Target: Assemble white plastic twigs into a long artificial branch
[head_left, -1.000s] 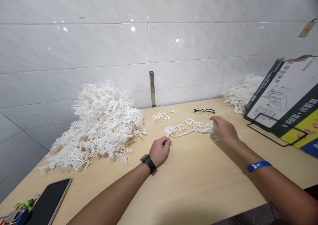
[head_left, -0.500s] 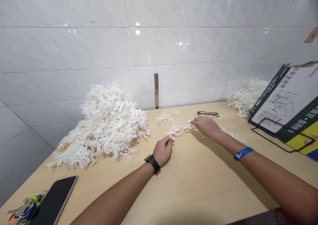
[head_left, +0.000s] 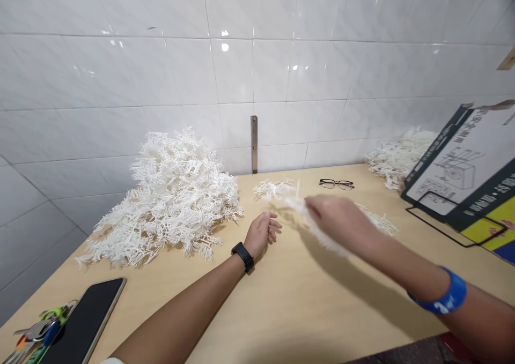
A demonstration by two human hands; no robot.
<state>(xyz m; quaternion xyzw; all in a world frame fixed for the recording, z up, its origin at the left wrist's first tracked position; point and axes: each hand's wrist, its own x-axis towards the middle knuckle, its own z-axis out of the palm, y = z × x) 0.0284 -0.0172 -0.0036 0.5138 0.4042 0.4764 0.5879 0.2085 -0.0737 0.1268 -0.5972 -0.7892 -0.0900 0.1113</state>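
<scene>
My right hand point(head_left: 336, 219), blue band on its wrist, is smeared by motion above the wooden table point(head_left: 281, 299) and is closed on a white plastic branch point(head_left: 293, 203) lifted off the surface. My left hand point(head_left: 261, 232), with a black watch, rests on the table just left of it, fingers loosely apart and holding nothing. A small white sprig point(head_left: 269, 188) lies beyond both hands. More white branch pieces point(head_left: 376, 222) lie behind my right forearm.
A big heap of white plastic branches point(head_left: 173, 198) fills the left of the table; a smaller heap point(head_left: 398, 152) sits at the back right. Black glasses point(head_left: 337, 183) lie near the wall. A printed box point(head_left: 470, 165) stands right. A phone point(head_left: 86, 324) and keys point(head_left: 34, 334) lie near left.
My right hand has pulled the branch up off the table and back toward me. My left hand's fingers have loosened from a loose fist.
</scene>
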